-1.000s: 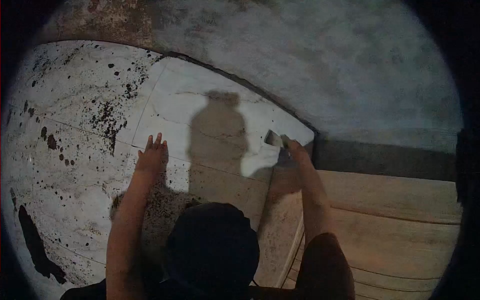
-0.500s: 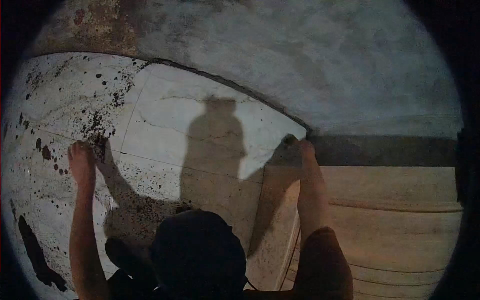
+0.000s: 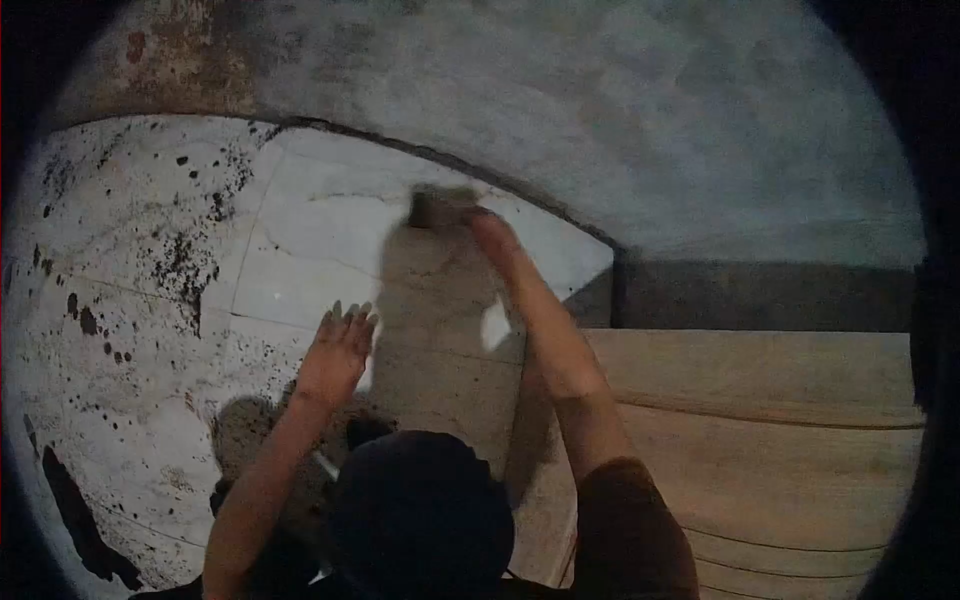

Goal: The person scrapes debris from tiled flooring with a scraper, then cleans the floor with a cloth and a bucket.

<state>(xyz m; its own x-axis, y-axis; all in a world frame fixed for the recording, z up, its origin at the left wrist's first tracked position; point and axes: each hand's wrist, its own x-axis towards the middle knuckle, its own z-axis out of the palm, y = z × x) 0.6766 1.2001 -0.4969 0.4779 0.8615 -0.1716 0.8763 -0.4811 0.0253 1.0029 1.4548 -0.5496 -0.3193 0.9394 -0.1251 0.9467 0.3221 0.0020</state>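
My right hand reaches over a white veined floor tile near the wall, its fingers closed at a dark, blurred patch. I cannot tell whether that patch is a held thing or shadow. Lower and to the left, my left hand is over the tiled floor with its fingers stretched and slightly apart, holding nothing. A long brown shadow falls on the tiles between the hands.
Dark specks and clumps are scattered over the left tiles. A grey wall rises behind, with a dark gap along its foot. Wood-toned boards or steps lie to the right. A dark, rounded cap-like shape blocks the bottom middle.
My right hand has swung left from the tile's right corner to its upper middle. My left hand has moved right, away from the specks, and its fingers are now spread.
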